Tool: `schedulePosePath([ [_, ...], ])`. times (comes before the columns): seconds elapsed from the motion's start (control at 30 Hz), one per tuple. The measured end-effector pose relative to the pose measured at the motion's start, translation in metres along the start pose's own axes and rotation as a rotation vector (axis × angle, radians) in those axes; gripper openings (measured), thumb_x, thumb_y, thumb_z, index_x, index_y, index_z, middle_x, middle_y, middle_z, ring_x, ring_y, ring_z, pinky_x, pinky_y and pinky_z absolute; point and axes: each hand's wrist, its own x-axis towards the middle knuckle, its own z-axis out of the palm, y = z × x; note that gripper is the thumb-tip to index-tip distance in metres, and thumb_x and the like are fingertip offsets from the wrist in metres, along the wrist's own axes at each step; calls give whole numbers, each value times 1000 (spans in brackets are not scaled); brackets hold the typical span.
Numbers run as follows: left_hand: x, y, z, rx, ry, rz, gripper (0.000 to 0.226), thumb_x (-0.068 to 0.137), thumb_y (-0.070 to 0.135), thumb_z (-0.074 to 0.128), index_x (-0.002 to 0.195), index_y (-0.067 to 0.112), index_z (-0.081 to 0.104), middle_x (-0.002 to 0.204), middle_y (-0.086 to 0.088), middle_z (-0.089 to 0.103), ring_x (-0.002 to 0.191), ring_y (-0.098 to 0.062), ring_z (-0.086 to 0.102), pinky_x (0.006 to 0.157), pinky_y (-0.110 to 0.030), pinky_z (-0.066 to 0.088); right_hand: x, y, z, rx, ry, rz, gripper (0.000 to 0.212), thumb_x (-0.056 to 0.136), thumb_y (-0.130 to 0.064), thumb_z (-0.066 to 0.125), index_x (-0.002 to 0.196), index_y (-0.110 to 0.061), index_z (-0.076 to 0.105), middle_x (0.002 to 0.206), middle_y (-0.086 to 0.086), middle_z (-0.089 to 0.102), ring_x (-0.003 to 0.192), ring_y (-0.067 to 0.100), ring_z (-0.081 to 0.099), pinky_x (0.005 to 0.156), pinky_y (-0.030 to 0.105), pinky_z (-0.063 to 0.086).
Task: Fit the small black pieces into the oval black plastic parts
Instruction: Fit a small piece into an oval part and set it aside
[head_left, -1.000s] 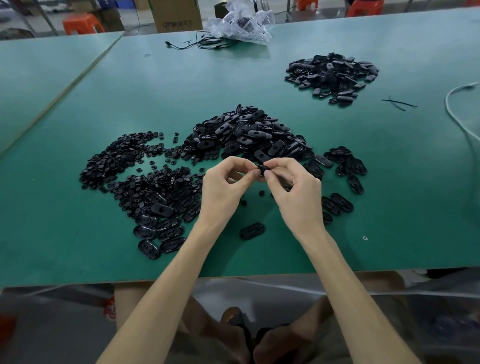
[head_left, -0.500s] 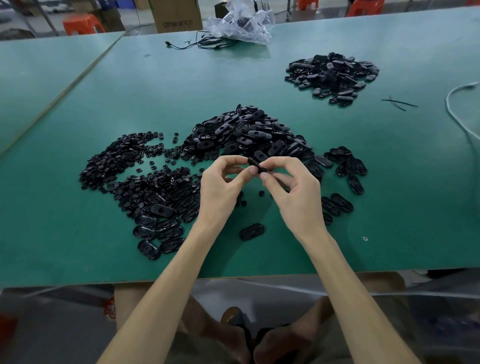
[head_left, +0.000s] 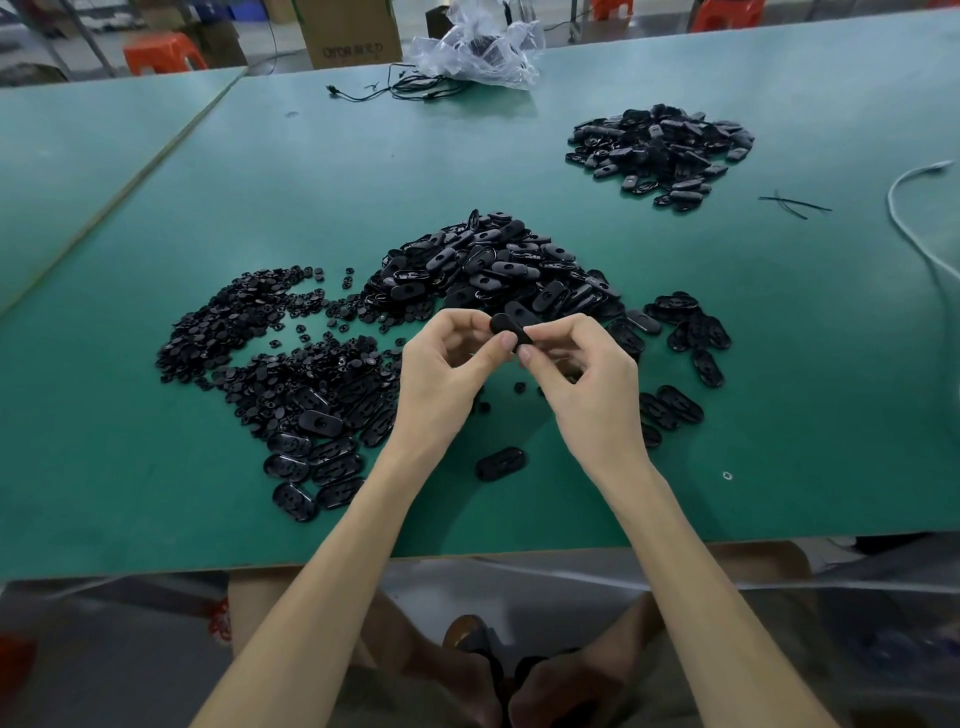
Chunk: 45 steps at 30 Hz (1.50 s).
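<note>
I see one oval black part (head_left: 510, 327) held up over the tabletop (head_left: 779, 389), its long axis slanting from far-left down to near-right. The left hand (head_left: 441, 379) and right hand (head_left: 589, 387) each pinch it between thumb and forefinger, just in front of the main pile of ovals (head_left: 483, 265).

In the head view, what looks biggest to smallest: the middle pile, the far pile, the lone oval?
1. middle pile
2. far pile, though it lies farther from the camera, so its true size is unsure
3. lone oval
</note>
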Motion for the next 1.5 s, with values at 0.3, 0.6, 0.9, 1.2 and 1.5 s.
schedulePosePath([
  [0.3, 1, 5, -3, -58, -85, 21, 25, 93, 9, 76, 117, 14, 77, 102, 5, 79, 97, -6, 71, 86, -19, 54, 0, 0, 3, 18, -54, 30, 28, 91, -14, 79, 115, -19, 65, 85, -6, 70, 82, 13, 69, 78, 21, 53],
  [0.6, 0, 6, -2, -95, -113, -39, 30, 94, 3, 73, 123, 11, 76, 110, -15, 77, 106, -36, 71, 99, -36, 57, 2, 1, 5, -52, 10, -93, 16, 101, -13, 63, 114, -21, 68, 106, -8, 66, 95, 6, 64, 74, 15, 50],
  [0.9, -1, 5, 1, -18, -153, -24, 31, 95, -9, 63, 120, 6, 76, 109, -7, 79, 94, -16, 75, 85, -21, 56, 1, 1, 2, 8, 21, -31, 20, 98, -12, 69, 109, -28, 63, 90, -15, 71, 89, 4, 69, 76, 16, 52],
  [1.2, 0, 1, 3, 21, -92, -12, 35, 91, -16, 58, 103, 10, 79, 98, -1, 81, 87, -15, 77, 84, -23, 59, 0, 2, 6, -51, -41, -62, 22, 95, -6, 73, 107, -23, 65, 90, -10, 70, 88, 12, 67, 81, 27, 55],
  [1.5, 0, 0, -2, -94, -155, -5, 20, 93, 1, 74, 113, 3, 78, 102, -9, 80, 87, -19, 75, 84, -26, 58, 1, 1, 3, -120, 22, -142, 22, 96, 3, 65, 96, -17, 73, 99, -7, 67, 87, -2, 66, 72, 6, 45],
])
